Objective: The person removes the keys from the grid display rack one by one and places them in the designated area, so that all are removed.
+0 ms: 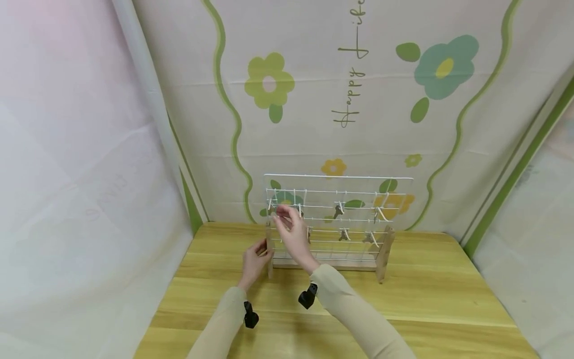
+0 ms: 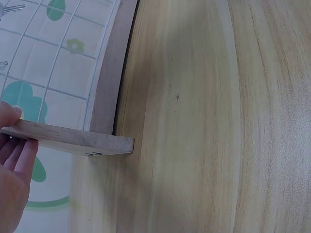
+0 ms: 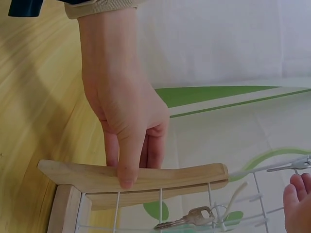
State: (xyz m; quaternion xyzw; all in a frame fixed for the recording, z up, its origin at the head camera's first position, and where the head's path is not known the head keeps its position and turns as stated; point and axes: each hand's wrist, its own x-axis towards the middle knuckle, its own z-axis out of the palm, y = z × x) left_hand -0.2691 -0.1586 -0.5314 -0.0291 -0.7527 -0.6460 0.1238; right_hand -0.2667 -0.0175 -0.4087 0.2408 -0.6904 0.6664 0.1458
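Observation:
A white wire grid rack in a wooden stand stands on the table, with several keys on its white hooks. My left hand grips the stand's left wooden upright, thumb on one face and fingers on the other. Raised before the grid's upper left, my right hand has its thumb and index finger slightly apart. Its fingertips are right beside a silver key in the right wrist view. A lower key hangs from a hook near the left upright.
The wood-grain table extends in front of the stand. Behind it hangs a pale cloth printed with flowers. More pale cloth closes in the left side and right side. A wooden bar runs along the rack's base.

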